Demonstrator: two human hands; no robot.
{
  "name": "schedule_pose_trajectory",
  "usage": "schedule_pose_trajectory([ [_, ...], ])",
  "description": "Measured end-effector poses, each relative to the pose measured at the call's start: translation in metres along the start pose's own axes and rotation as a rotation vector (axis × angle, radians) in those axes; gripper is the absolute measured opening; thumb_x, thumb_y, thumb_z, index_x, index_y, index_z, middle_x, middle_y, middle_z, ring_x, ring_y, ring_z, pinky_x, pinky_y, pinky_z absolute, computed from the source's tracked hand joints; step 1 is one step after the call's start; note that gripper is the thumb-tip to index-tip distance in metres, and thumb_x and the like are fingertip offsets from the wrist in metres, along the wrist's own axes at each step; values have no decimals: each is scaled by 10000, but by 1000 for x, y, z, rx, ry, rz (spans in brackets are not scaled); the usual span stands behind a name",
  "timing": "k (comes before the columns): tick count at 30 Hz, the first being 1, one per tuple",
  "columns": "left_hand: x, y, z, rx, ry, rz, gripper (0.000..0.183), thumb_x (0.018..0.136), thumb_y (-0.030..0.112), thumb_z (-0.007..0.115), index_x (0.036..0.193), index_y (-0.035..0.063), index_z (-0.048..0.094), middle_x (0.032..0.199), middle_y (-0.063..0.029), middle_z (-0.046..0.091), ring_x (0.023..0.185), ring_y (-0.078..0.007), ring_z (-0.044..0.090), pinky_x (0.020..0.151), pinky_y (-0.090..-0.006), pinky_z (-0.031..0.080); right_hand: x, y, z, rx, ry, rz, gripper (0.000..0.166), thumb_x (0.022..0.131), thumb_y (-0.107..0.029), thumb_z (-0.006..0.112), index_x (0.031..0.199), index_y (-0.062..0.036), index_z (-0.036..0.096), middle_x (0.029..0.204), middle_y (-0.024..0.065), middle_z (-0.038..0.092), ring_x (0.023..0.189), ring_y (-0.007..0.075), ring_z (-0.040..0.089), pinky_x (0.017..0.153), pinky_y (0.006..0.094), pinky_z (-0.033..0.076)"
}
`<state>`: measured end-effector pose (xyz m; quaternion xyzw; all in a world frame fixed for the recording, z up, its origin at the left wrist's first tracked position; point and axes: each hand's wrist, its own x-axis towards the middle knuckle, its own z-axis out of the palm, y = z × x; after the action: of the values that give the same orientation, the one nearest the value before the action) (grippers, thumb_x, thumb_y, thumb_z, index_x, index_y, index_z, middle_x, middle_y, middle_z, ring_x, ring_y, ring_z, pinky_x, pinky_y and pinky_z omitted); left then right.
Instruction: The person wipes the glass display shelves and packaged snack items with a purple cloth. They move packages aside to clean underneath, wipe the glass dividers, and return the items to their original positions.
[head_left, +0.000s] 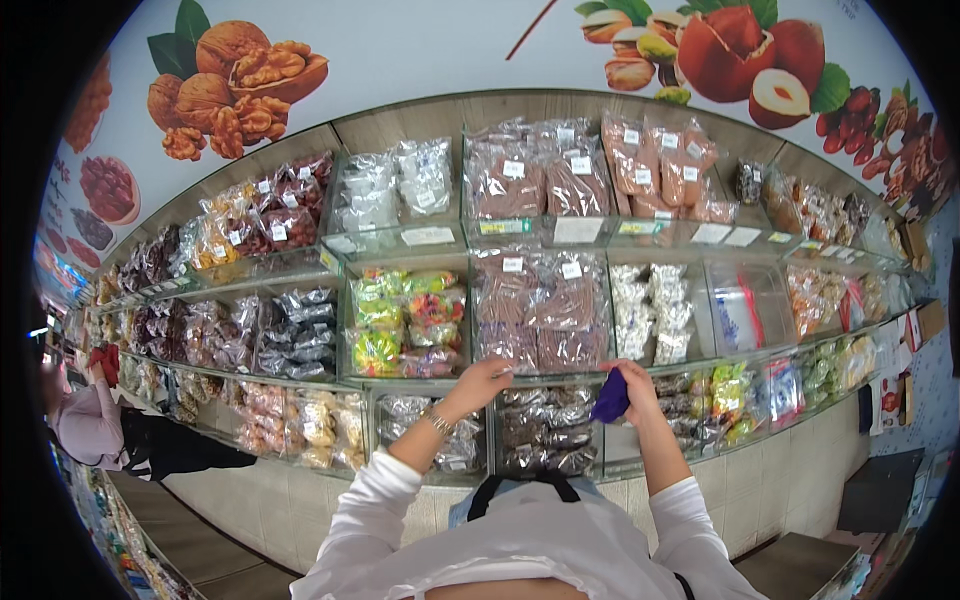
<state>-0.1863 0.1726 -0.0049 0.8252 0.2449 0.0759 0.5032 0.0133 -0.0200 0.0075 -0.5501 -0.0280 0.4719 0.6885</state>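
My right hand (636, 386) is closed on a bunched purple cloth (613, 397), in front of the middle shelf at the right of the centre compartment. My left hand (484, 384) is at the shelf's front edge, just below clear bags of thin brown food sticks (540, 315); whether its fingertips hold anything cannot be told. Below and between the hands lie clear bags of dark food (551, 431). Bags of white pieces (651, 311) stand above my right hand. Bags of brightly coloured sweets (407, 322) are up and left of my left hand.
Glass partitions and a glass shelf edge (427, 235) divide the tiered display. A flat bag with a red strip (739, 311) lies in a clear bin. A person in a pink top (88, 424) stands at the far left. A dark box (877, 491) is at the lower right.
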Motion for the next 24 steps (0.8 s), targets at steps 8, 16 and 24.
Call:
schedule_pose_trajectory([
  [8, 142, -48, -13, -498, 321, -210, 565, 690, 57, 549, 1190, -36, 303, 1074, -108, 483, 915, -192, 486, 737, -279, 411, 96, 6, 24, -463, 146, -125, 496, 727, -143, 594, 1144, 29, 387, 1078, 109, 489, 932, 164, 481, 773, 253, 383],
  [16, 180, -92, -13, -1029, 600, -288, 378, 695, -48, 536, 1036, 50, 406, 954, -57, 484, 842, -180, 496, 711, -323, 430, 160, 10, 44, -822, 290, -134, 379, 664, -192, 662, 948, 13, 516, 888, 80, 560, 777, 159, 529, 664, 271, 418],
  [24, 170, -53, 16, 101, 820, -109, 363, 684, 266, 630, 905, 9, 498, 943, -165, 496, 943, -294, 437, 821, -387, 336, 152, 14, 46, -493, 248, -165, 351, 675, -120, 656, 957, -1, 485, 848, 77, 552, 784, 128, 510, 642, 249, 403],
])
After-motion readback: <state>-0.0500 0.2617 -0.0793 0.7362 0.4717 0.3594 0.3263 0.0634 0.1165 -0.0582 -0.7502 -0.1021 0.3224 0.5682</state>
